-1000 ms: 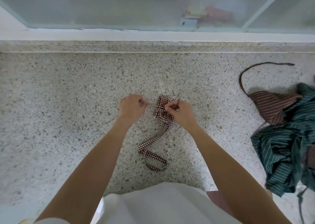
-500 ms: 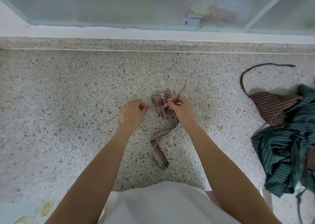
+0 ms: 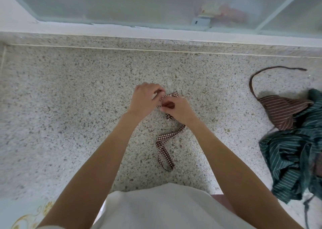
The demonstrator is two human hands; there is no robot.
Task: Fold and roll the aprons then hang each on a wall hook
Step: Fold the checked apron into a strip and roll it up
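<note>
We had both hands at mid-worktop point(image 3: 69, 106): left hand point(image 3: 144, 99) and right hand point(image 3: 177, 109) fingers pinched closed on the checked apron bundle point(image 3: 174, 94), apparently its tie. Soft and light, it would slump; better gripped at the roll than by its trailing strap point(image 3: 164, 141).

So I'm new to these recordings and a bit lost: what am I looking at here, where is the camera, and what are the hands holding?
There is no machine here. A camera worn on a person's head looks down at their bare arms over a speckled stone counter. The left hand and right hand meet on a small rolled brown checked apron; both seem to pinch it, and its strap trails toward the person. At the right lie a brown striped apron and a crumpled green striped apron. Frosted glass runs along the back.
</note>
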